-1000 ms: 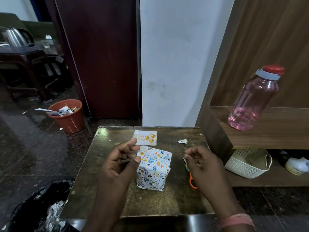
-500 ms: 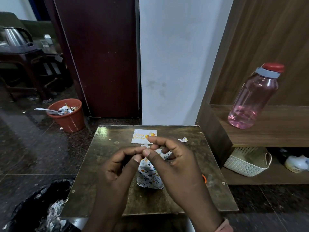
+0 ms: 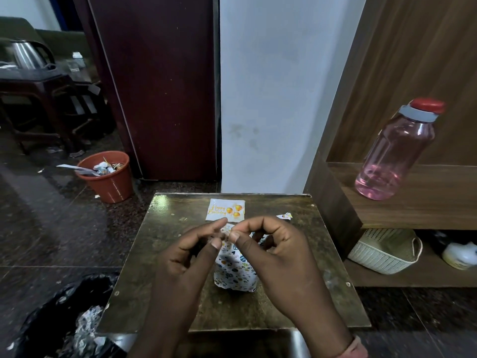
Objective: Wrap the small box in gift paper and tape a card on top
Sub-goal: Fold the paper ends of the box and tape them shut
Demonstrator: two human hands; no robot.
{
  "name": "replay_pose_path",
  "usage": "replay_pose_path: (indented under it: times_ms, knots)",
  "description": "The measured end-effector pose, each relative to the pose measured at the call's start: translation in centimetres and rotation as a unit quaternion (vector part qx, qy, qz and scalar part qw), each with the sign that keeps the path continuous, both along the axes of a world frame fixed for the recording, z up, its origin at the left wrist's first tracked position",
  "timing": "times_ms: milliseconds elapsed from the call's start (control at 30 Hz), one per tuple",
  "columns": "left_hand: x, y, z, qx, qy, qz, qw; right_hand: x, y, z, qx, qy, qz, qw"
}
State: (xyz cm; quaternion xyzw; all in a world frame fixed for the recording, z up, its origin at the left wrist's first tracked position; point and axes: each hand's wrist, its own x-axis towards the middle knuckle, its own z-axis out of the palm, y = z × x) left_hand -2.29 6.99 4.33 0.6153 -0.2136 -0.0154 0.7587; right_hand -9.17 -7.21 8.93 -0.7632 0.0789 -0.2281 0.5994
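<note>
The card (image 3: 227, 210) on the table reads "Happy Birthday" in gold.

Dark mottled worktop (image 3: 180, 267), worn, semi-glossy with glare spot. Small box in printed gift paper (image 3: 233, 275), matt, creased. White paper birthday card (image 3: 225, 210), smooth. Pink translucent plastic bottle (image 3: 395, 153), glossy, red cap. Cream woven plastic basket (image 3: 384, 251). Terracotta plastic bin (image 3: 108, 179). Brown wood-grain shelf (image 3: 426, 197), matt. Dark speckled stone floor (image 3: 51, 228), polished.

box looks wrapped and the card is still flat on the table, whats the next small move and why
Probably free the small clear piece that both hands, left and right, pinch over the wrapped box; it looks like tape. The card lies unattached behind it.
</note>
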Motion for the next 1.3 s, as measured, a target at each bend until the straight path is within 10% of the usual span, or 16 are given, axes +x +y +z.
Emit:
replay_pose_path:
  times_ms: [300,1067,1300]
  knots:
    - [1.2,0.7,-0.4,0.096,-0.010,-0.033,0.995,0.7,-1.0,-0.5,0.082,-0.003,-0.011,0.997]
    - [1.2,0.4,0.0,0.133,0.036,0.001,0.990,1.5,0.1,0.0,-0.122,0.122,0.030,0.985]
    - [1.8,0.8,-0.1,0.118,0.041,-0.011,0.992,0.9,-1.2,1.8,0.132,0.084,0.139,0.978]
